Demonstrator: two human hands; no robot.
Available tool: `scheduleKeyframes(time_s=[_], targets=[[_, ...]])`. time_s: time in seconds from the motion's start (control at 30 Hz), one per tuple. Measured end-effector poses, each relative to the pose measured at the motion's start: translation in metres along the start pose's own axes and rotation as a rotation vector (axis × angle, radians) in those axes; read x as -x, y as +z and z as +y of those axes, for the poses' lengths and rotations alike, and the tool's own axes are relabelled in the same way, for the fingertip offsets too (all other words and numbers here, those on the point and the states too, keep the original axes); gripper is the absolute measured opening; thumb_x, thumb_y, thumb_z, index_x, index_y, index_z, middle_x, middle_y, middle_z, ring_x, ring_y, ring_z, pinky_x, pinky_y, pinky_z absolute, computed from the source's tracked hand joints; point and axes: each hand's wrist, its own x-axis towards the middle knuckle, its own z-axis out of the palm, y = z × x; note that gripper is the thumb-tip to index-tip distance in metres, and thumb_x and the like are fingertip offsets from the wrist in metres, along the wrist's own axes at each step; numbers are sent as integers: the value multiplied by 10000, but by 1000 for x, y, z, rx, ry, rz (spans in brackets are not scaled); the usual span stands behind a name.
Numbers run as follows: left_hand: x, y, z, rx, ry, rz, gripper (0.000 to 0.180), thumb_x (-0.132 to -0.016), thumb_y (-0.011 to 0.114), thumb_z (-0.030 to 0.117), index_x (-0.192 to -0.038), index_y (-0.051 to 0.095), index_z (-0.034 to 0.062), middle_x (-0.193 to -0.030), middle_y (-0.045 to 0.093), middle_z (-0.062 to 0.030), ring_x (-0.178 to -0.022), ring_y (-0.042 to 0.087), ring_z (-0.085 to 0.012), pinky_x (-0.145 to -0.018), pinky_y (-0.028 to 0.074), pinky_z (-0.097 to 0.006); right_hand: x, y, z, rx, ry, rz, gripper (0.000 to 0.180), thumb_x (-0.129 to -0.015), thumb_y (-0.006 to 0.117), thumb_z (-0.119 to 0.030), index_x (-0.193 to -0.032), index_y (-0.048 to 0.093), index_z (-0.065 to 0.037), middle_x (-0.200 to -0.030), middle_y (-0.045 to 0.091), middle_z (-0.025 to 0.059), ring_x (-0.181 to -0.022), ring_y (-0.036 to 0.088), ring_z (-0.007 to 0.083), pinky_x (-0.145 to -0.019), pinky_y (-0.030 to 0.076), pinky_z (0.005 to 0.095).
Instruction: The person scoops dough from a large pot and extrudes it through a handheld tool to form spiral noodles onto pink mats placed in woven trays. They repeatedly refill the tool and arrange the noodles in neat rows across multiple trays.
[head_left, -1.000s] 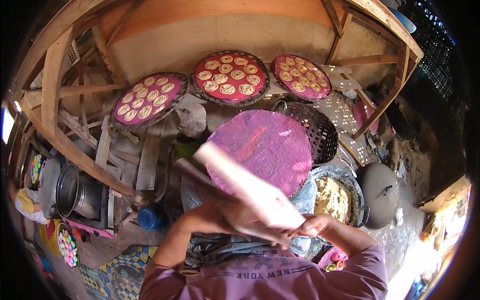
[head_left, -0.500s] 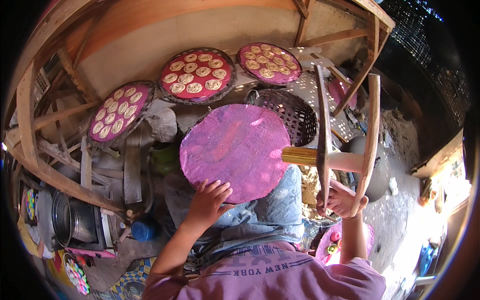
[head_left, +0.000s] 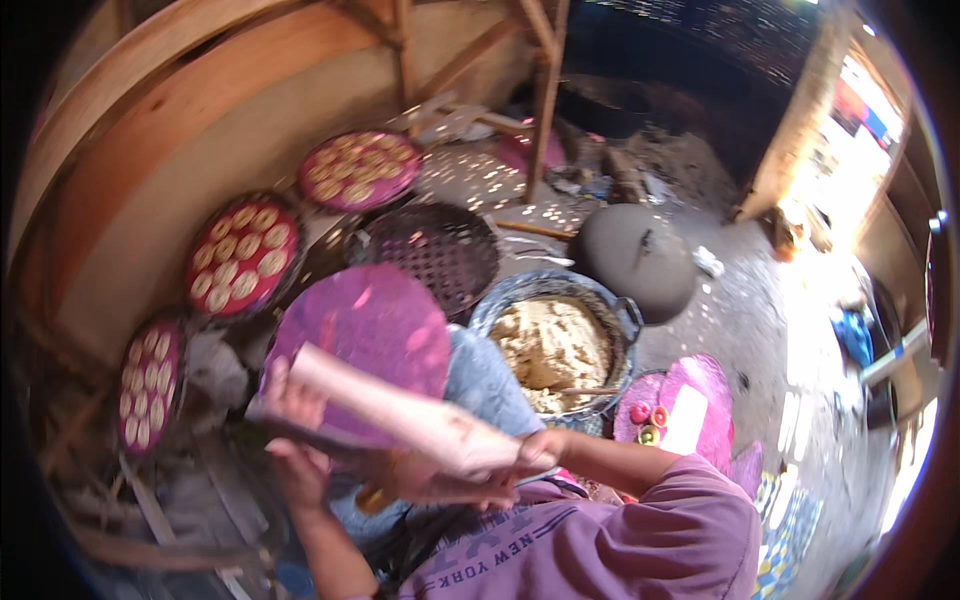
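A two-handled wooden dough press [head_left: 410, 412] lies slantwise across my lap, blurred by motion. Its brass-coloured cylinder [head_left: 374, 500] shows below the handles. My right hand [head_left: 541, 450] is closed round the right end of the handles. At their left end, my left hand [head_left: 298, 468] is closed about the press, its fingers smeared and partly hidden. Behind the press a round pink-purple board [head_left: 362, 312] rests on my legs, partly covered by the handles. To its right stands a metal pot [head_left: 622, 372] of pale dough [head_left: 552, 345] with a stick in it.
Three round trays of coiled dough, one pink [head_left: 360, 192], one red [head_left: 243, 302] and one purple [head_left: 151, 434], line the left wall. A dark perforated basket [head_left: 435, 255] and a grey domed vessel [head_left: 634, 262] stand ahead. A pink mat [head_left: 705, 385] with small bright items lies right.
The press has come down from upright at my right to lie across my lap. My left hand has left the pink board and gone to the press. The view has turned right.
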Motion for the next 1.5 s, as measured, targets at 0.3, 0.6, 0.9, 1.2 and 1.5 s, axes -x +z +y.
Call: scheduleKeyframes(time_s=[0.3,0.6,0.9,1.2,1.5], targets=[[3,4,15,83,-32,142,1085,-788,302,842,-1525,63,82,-1542,240,-193,-1366,331,-373,-1145,213,-500,16,18,-24,303,-10,91,882,-756,652,-574,-1310,464,85,-1170,601,188,-957,624,220,-809,494,306],[-55,77,31,981,1,-496,991,-869,536,627,-1536,-67,209,-1578,-97,-216,-1410,195,-469,-1129,178,-611,-20,15,16,-429,0,-358,1108,-712,644,-590,-1455,178,85,-1182,570,278,-1075,602,338,-874,529,410],[-73,131,31,1121,-168,-757,1008,-868,632,514,-1525,0,84,-1329,358,-183,-1226,424,-386,-1174,203,-494,8,20,31,-302,-259,-202,1107,-713,585,-666,-1462,208,57,-1267,504,311,-1123,560,400,-937,469,488],[-96,102,9,1080,-220,-577,1033,-872,477,679,-1487,99,-61,-1395,399,-235,-1318,381,-376,-1165,213,-481,9,31,-2,-133,-143,-1,1172,-718,472,-802,-1462,210,65,-1342,436,318,-1179,519,428,-987,411,531],[-133,-8,-29,1156,-182,-320,728,-939,341,636,-1270,526,15,-1249,566,-130,-1246,476,-321,-1090,299,-527,-26,56,-139,371,252,354,1170,-772,343,-862,-1459,191,74,-1248,505,356,-1093,592,424,-893,503,486]])
